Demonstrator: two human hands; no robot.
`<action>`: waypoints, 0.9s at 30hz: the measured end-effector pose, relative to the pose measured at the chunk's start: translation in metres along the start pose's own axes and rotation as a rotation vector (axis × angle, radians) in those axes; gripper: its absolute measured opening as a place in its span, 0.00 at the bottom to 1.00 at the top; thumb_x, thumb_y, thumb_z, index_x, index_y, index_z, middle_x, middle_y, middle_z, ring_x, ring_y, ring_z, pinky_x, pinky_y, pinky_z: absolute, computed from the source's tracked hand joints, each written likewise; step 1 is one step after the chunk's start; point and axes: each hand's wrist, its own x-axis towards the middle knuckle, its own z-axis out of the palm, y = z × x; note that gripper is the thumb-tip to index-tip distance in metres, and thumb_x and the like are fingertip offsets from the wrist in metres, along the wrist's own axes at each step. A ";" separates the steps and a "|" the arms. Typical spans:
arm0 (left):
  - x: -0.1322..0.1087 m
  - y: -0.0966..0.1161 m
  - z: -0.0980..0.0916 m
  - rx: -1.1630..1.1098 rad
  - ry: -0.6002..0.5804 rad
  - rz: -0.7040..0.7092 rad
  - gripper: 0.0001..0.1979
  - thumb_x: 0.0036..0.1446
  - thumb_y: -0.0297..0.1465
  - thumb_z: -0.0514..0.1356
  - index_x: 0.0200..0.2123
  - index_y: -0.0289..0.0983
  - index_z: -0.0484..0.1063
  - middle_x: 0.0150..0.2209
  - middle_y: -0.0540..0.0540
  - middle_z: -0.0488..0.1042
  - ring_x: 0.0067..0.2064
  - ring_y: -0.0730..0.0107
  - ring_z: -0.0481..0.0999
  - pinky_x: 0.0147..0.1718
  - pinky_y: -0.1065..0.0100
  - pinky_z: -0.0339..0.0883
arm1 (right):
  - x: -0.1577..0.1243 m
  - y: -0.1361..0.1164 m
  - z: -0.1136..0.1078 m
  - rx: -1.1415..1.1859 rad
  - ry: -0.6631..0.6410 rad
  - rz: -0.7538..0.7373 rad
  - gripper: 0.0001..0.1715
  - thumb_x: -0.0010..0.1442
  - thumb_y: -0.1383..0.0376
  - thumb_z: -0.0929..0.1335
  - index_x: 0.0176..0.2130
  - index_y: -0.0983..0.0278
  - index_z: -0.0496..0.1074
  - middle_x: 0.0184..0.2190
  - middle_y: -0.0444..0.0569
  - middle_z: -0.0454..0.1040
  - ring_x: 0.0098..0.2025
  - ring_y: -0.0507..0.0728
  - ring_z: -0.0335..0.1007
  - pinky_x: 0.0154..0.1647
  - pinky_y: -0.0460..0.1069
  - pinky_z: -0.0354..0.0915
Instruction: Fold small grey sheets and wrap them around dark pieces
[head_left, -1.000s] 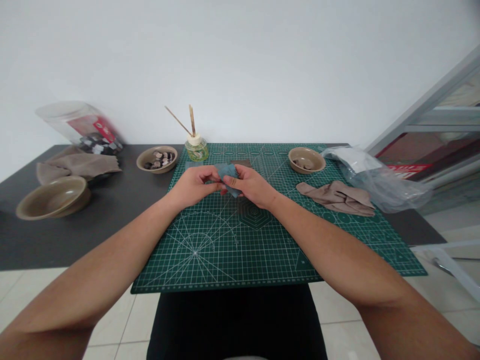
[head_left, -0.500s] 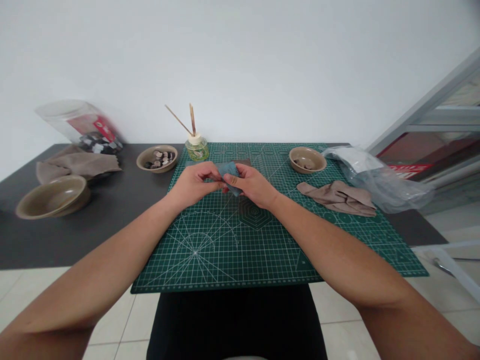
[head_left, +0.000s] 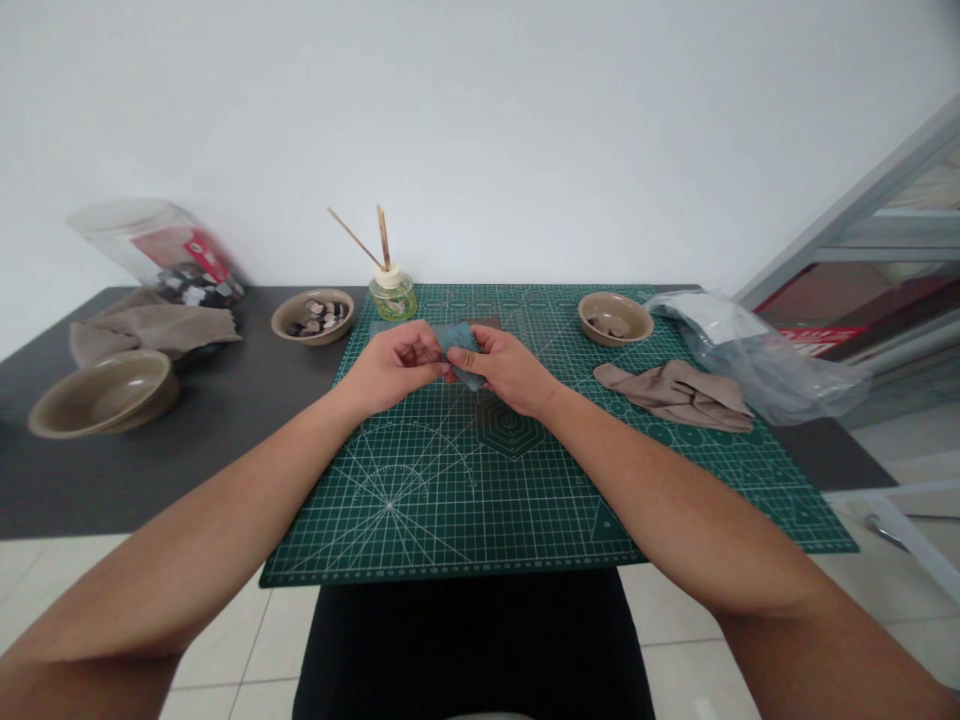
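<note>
A small blue-grey cloth (head_left: 468,366) is held above the cutting mat (head_left: 450,470). My right hand (head_left: 510,372) grips it, the thumb pressed across its front. My left hand (head_left: 397,370) is closed in a pinch at the cloth's left edge, and whatever lies between those fingertips is too small to tell. Behind the hands, flat grey and brownish pieces (head_left: 482,323) lie on the mat, partly covered by my fingers.
At the left are a bowl of dark and pale pieces (head_left: 313,318), a larger bowl (head_left: 105,394), a brown cloth (head_left: 157,330) and a clear jar (head_left: 161,255). A reed diffuser (head_left: 392,290) stands behind. Rightward sit a small bowl (head_left: 615,320), another brown cloth (head_left: 675,395) and a plastic bag (head_left: 750,350).
My left fingers have shifted slightly at the cloth's edge, and the cloth has turned a little in my right hand. Everything else stays in place.
</note>
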 end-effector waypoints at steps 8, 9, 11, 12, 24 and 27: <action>0.001 -0.004 -0.003 0.035 0.033 -0.009 0.12 0.49 0.33 0.74 0.28 0.36 0.73 0.22 0.53 0.74 0.23 0.75 0.72 0.24 0.72 0.64 | -0.002 -0.004 -0.001 -0.086 0.015 0.015 0.34 0.43 0.41 0.81 0.35 0.64 0.75 0.23 0.39 0.72 0.24 0.48 0.62 0.25 0.44 0.58; 0.002 -0.004 -0.003 0.034 0.036 -0.003 0.13 0.49 0.32 0.74 0.28 0.36 0.73 0.22 0.53 0.74 0.23 0.75 0.72 0.24 0.72 0.64 | -0.002 -0.004 -0.001 -0.086 0.017 0.011 0.34 0.43 0.41 0.81 0.35 0.64 0.75 0.23 0.39 0.72 0.24 0.48 0.62 0.25 0.44 0.58; 0.002 -0.004 -0.003 0.001 0.034 0.017 0.12 0.50 0.33 0.73 0.29 0.37 0.73 0.23 0.51 0.76 0.25 0.73 0.74 0.25 0.71 0.66 | -0.002 -0.004 -0.002 -0.084 0.023 0.003 0.33 0.44 0.41 0.80 0.36 0.64 0.77 0.25 0.41 0.74 0.26 0.48 0.64 0.26 0.45 0.59; 0.002 -0.003 -0.003 -0.021 0.034 0.027 0.11 0.52 0.33 0.73 0.30 0.37 0.73 0.25 0.50 0.77 0.26 0.71 0.76 0.27 0.70 0.68 | -0.002 -0.004 -0.002 -0.083 0.025 0.003 0.32 0.45 0.41 0.80 0.36 0.63 0.77 0.26 0.42 0.76 0.27 0.49 0.67 0.26 0.45 0.60; 0.004 -0.010 -0.005 -0.045 0.076 0.010 0.09 0.45 0.24 0.68 0.32 0.37 0.75 0.28 0.52 0.75 0.27 0.75 0.71 0.28 0.71 0.64 | -0.003 -0.008 -0.005 -0.094 0.040 0.039 0.32 0.43 0.44 0.81 0.38 0.63 0.78 0.29 0.46 0.80 0.31 0.53 0.75 0.28 0.45 0.63; 0.005 -0.006 -0.005 -0.038 0.056 0.014 0.09 0.44 0.23 0.66 0.32 0.37 0.75 0.27 0.53 0.71 0.26 0.76 0.67 0.27 0.71 0.61 | -0.002 -0.008 -0.005 -0.088 0.047 0.035 0.32 0.42 0.44 0.82 0.37 0.63 0.77 0.29 0.46 0.79 0.32 0.53 0.75 0.28 0.45 0.63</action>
